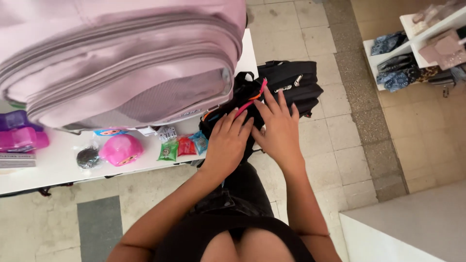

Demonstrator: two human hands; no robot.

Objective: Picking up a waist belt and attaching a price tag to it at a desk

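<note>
I am resting both hands on a black backpack (286,87) that is sitting at the end of a white table (53,167), partly hanging past its edge above the tiled floor (340,140). My left hand (227,143) is lying flat on the near part of the bag, fingers stretched out and close together, fingertips touching a pink strip (252,99) that is running across the dark fabric. My right hand (277,128) is lying just beside it, fingers spread wide and pressing down on the bag; neither hand is pinching anything that I can make out. A big pale pink backpack (121,58) is filling the view just left of the black one. Below it on the table, a round pink toy (121,149), a small dark bundle in clear wrap (88,157) and green (168,151), red (186,145) and blue (199,141) packets are lying in a row. White shelves (412,46) with folded cloth are standing well apart on the right.
</note>
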